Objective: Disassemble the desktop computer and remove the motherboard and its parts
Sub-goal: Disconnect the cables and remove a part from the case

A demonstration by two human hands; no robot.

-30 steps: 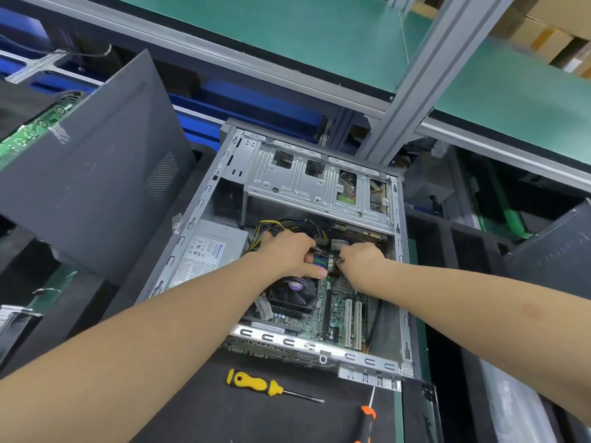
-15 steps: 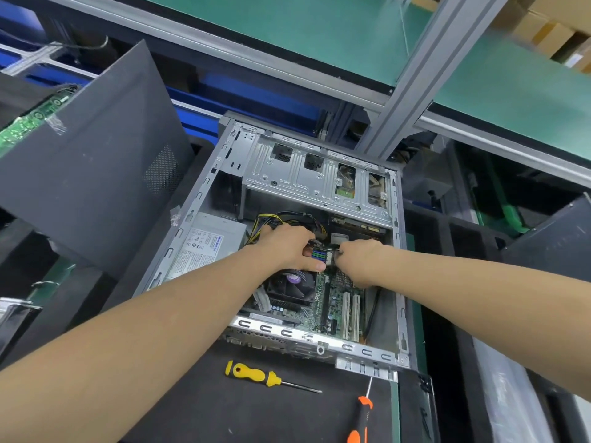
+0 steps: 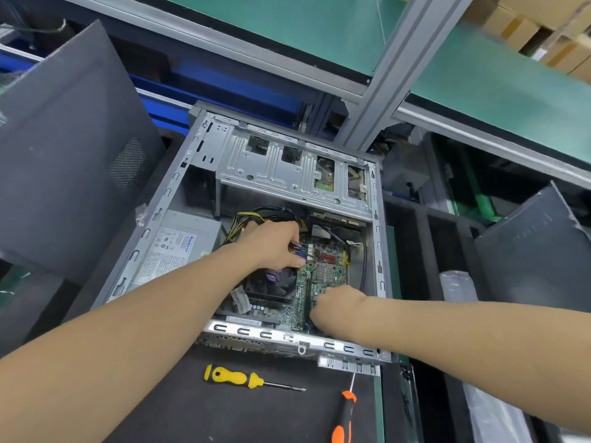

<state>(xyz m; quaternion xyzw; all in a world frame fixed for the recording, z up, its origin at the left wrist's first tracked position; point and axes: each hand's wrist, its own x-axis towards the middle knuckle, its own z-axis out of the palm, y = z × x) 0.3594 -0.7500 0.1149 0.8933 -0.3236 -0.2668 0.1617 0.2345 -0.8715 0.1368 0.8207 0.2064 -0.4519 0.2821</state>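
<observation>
L hand (image 3: 276, 247) fingers pinch small wires (image 3: 302, 251); R hand (image 3: 335, 306) on mobo (image 3: 326, 273), fingers prob. curled.

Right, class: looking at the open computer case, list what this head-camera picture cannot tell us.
- Right hand: its fingertips are hidden behind its own knuckles, so its grip is unclear.
- Green motherboard: the lower right part is covered by the right hand.
- White label on the grey power supply: the print is too small to read.
- Orange-handled screwdriver: its handle is cut off by the bottom edge.
</observation>
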